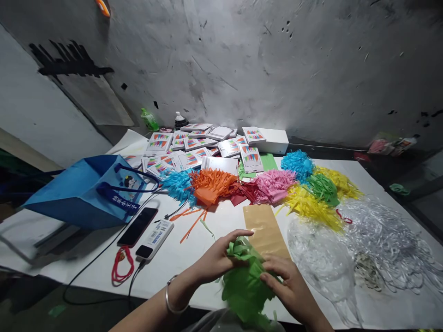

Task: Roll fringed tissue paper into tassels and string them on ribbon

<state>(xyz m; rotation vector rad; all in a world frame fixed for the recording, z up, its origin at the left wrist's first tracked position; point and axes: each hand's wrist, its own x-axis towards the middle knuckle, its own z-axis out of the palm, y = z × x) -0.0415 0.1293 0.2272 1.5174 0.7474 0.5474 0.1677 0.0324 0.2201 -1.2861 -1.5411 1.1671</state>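
Observation:
Near the table's front edge, a bundle of green fringed paper (247, 286) hangs between my two hands. My left hand (221, 256) is closed around its upper left side, where looped strips stick up; a silver bangle circles that wrist. On the other side my right hand (282, 276) pinches the bundle's right edge between thumb and fingers. Just beyond the hands lies a flat tan sheet (266, 228), its near end partly hidden by them. The lower part of the green paper drops below the table edge, in front of my lap.
Fringed bundles in blue (178, 184), orange (212, 184), pink (275, 184) and yellow (311, 205) line the middle. Printed packs (197, 159) are heaped behind. A blue bag (79, 189), phone (138, 226), power bank (155, 240) and cable occupy the left, clear stringy plastic (384, 240) the right.

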